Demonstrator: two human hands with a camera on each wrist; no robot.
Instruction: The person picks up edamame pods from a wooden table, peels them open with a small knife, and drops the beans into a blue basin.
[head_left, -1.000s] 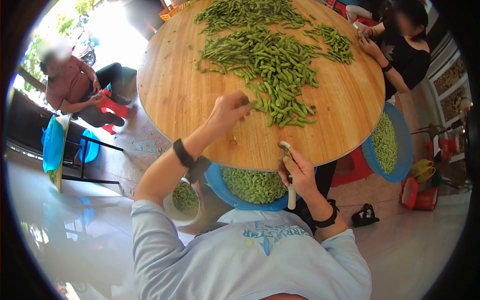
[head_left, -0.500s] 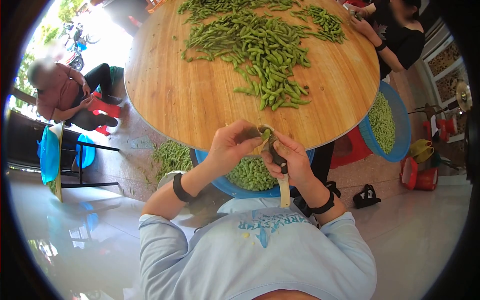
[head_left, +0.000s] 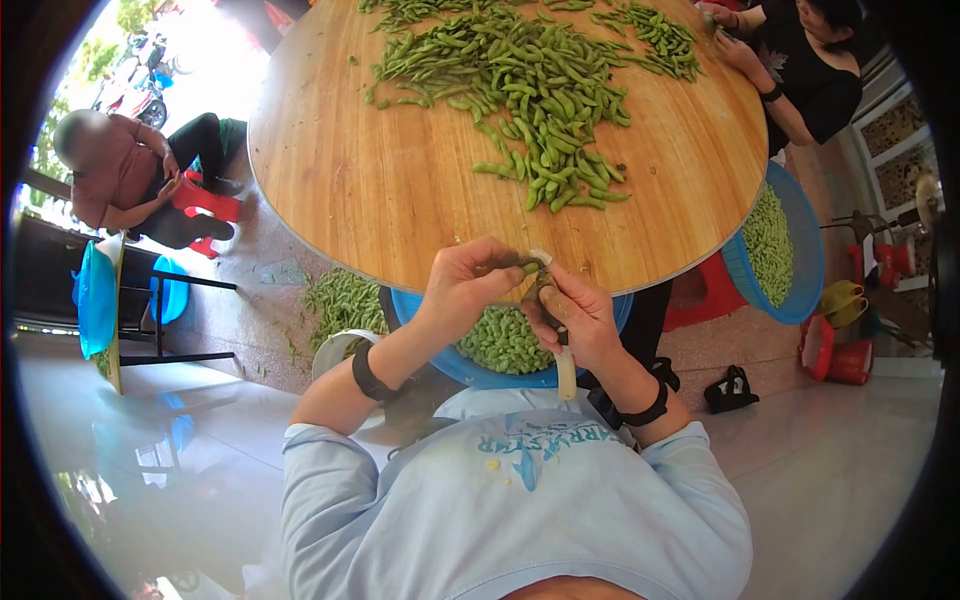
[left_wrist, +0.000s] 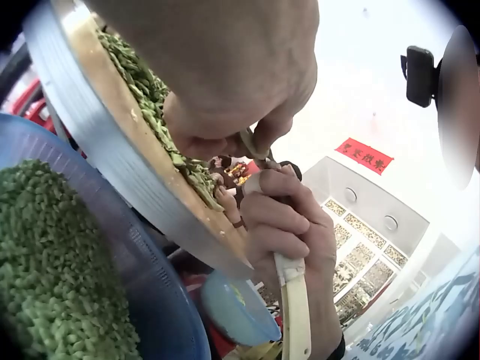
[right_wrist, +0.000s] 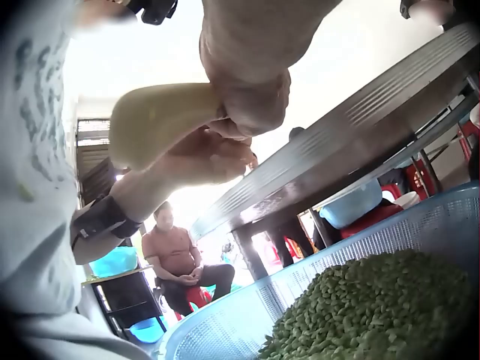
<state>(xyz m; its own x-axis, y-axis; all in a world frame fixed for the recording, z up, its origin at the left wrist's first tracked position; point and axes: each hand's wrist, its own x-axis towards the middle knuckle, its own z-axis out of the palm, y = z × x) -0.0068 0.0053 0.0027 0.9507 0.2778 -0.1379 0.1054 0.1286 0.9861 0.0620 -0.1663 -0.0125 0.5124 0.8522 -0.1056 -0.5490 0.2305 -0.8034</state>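
Note:
My left hand (head_left: 462,285) pinches a green soybean pod (head_left: 531,268) between thumb and fingers, just beyond the table's near edge. Close against it, my right hand (head_left: 588,318) grips a tool by its cream handle (head_left: 567,372), which sticks out below the fist. The tool's working end is hidden by the fingers and the pod. A pale wrap (left_wrist: 253,182) circles a right fingertip in the left wrist view. Under both hands sits a blue basket (left_wrist: 161,281) holding shelled beans (head_left: 505,340). Ahead on the round wooden table (head_left: 330,180) lies a heap of pods (head_left: 555,110).
Another blue basket (head_left: 806,268) of beans stands at the right. Pods (head_left: 340,298) lie on the floor at left near a white bucket (head_left: 335,350). One person (head_left: 125,170) sits at the left; another (head_left: 810,95) works at the table's far right.
My left hand has come back from the pod heap to the right hand, bringing a pod. Over the last half second both hands stay together and the pod shows less between the fingers.

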